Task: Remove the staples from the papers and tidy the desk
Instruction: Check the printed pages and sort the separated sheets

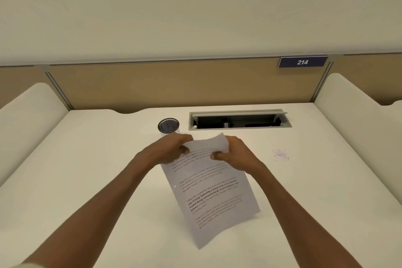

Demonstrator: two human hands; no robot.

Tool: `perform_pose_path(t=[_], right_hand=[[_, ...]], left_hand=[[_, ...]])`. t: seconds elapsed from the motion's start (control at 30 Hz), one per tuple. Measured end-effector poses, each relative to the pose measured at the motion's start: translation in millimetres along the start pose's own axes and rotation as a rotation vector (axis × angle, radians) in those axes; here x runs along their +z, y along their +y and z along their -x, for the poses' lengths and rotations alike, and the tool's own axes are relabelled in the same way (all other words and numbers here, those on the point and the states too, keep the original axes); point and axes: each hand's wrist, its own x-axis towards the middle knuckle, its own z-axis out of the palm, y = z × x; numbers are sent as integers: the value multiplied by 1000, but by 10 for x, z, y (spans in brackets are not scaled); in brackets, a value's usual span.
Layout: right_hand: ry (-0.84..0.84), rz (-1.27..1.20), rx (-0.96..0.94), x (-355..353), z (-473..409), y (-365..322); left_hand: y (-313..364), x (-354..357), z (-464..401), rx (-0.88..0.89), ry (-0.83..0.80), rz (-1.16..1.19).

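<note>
A set of printed white papers point(212, 193) is held up off the white desk point(91, 180), tilted, its lower corner toward me. My left hand point(168, 149) grips the top left edge, thumb pressed on the front page. My right hand point(236, 153) grips the top right edge, where the top of the sheets bends back. Any staple in the papers is too small to make out. A small heap of loose staples point(281, 155) lies on the desk to the right of my right hand.
A black mesh pen cup point(168, 125) stands just beyond my left hand. An open cable hatch point(239, 120) is set into the desk behind the papers. Tan partitions and white side walls enclose the desk; a sign point(302, 62) reads 214.
</note>
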Motion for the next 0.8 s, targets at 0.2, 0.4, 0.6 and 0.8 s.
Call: perform_pose_path(t=[0.2,0.4,0.6,0.8], right_hand=[[71,-255,104,86,146,166],[128,-394,209,78,213,363],[109,-507,256,150,215,547],[100,-592,290,214,198,683]], left_hand=[[-125,-70,-14,1,-22,-22],[-364,-61,-19,-195,161,391],[-436,147,-87,-219,248,564],[-498,374,-141,-296,367,778]])
